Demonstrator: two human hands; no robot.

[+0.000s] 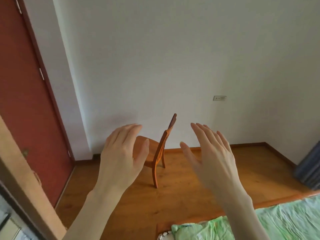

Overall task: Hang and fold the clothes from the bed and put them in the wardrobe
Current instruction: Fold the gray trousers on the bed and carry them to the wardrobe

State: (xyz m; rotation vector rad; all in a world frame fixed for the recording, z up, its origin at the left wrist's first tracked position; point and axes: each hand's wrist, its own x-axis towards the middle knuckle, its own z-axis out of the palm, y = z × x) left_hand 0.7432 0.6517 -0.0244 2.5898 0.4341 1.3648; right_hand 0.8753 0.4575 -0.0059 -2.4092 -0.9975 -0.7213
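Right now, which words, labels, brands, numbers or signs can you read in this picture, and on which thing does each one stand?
None can be read.
Wall socket: small dark marks, too small to tell whether they are text.
Green sheet: faint pattern only, no words.
Door, chair, striped cloth: no text shows.

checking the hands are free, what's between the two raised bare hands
In the head view, only the orange wooden chair shows in the gap between the left hand and right hand, standing farther back; neither hand touches it.
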